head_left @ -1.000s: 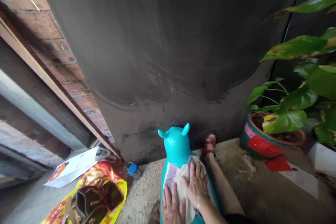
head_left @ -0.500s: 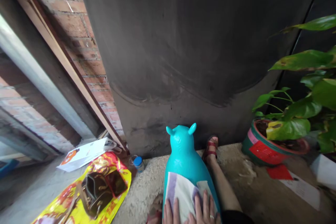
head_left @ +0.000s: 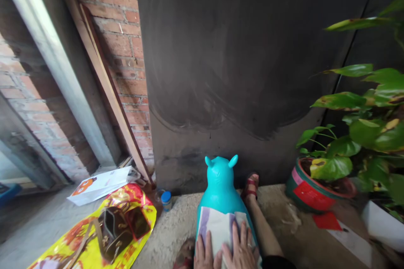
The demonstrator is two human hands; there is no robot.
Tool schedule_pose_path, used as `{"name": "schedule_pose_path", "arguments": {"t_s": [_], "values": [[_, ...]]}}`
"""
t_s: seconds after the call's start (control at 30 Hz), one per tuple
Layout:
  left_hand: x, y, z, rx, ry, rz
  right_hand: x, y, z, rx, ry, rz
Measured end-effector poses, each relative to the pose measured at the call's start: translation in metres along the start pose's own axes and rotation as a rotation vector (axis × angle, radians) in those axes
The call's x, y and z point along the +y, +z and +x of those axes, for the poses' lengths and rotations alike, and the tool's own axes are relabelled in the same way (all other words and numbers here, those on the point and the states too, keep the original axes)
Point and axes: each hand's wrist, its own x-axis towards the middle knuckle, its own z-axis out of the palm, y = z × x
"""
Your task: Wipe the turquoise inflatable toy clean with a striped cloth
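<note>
A turquoise inflatable animal toy (head_left: pixel 221 183) with two small ears stands low in front of me, between my two sandalled feet. Over its back lies a white cloth with purple stripes (head_left: pixel 216 220). My left hand (head_left: pixel 206 256) rests flat on the cloth's left part, fingers stretched out. Beside it my right hand (head_left: pixel 241 248), with a ring on one finger, presses flat on the cloth's right part, fingers apart. Neither hand is wrapped round anything. The lower edge of the view cuts off both wrists.
On the left, a yellow plastic bag (head_left: pixel 134 252) carries a brown handbag (head_left: pixel 115 233) and a phone (head_left: pixel 138 222). Behind it lie a white paper bag (head_left: pixel 104 185) and a blue-lidded jar (head_left: pixel 166 201). A potted plant (head_left: pixel 311 195) stands right. The dark panel (head_left: pixel 227 50) rises ahead.
The view has turned slightly, shifting the plant left and the brick wall right. Both hands sit a little higher in view on the cloth, still flat on it.
</note>
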Motion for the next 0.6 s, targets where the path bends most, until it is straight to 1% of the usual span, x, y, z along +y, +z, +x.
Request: {"name": "schedule_pose_path", "arguments": {"t_s": [0.1, 0.17, 0.33, 0.4, 0.47, 0.6], "values": [[0.001, -0.006, -0.012, -0.024, 0.029, -0.035, 0.006, 0.014, -0.031, 0.044, 0.024, -0.018], [0.006, -0.014, -0.019, -0.056, 0.028, -0.074, 0.005, 0.011, -0.042, 0.041, 0.044, -0.041], [0.024, -0.044, -0.03, -0.151, 0.008, -0.166, -0.002, -0.02, -0.042, -0.055, 0.05, -0.065], [0.028, -0.052, -0.031, -0.179, 0.01, -0.19, -0.002, -0.027, -0.041, -0.099, 0.059, -0.054], [0.029, -0.056, -0.031, -0.185, 0.009, -0.207, -0.002, -0.03, -0.041, -0.123, 0.072, -0.051], [0.029, -0.057, -0.031, -0.186, 0.021, -0.22, -0.002, -0.028, -0.041, -0.125, 0.084, -0.037]]}}
